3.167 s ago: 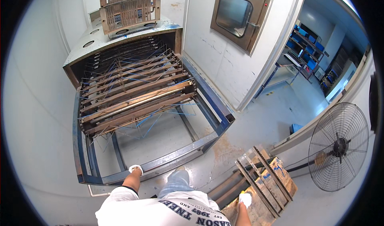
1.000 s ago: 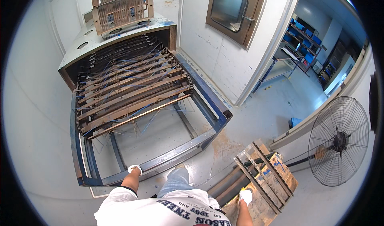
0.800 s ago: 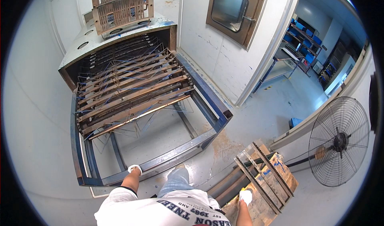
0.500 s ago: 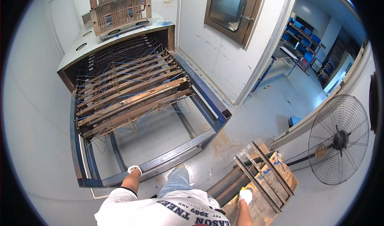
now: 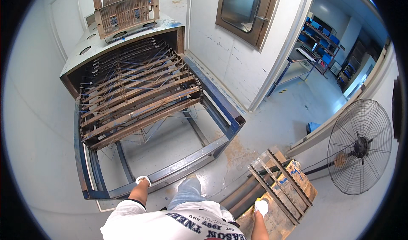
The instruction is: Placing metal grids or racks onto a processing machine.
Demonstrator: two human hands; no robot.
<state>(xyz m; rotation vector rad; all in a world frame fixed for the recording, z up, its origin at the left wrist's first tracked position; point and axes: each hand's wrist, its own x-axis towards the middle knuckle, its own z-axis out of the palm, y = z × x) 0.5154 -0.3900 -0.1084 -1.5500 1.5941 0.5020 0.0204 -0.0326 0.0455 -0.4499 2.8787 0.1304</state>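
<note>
Left hand (image 5: 143,180) grip resting on blue steel frame (image 5: 187,163) rail, right hand (image 5: 261,207) grip touching wooden pallet (image 5: 280,197), closure unclear

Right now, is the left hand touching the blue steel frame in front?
Touching. The head view shows the gloved left hand set on the near rail of the blue steel frame, with no gap visible between them.

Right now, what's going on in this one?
A person stands at the open end of a blue steel frame. The gloved left hand rests on its near rail. The gloved right hand is on a wooden rack beside the person. A bed of slats strung with wire reaches out of an oven-like cabinet over the frame. A floor fan stands to the right.
</note>
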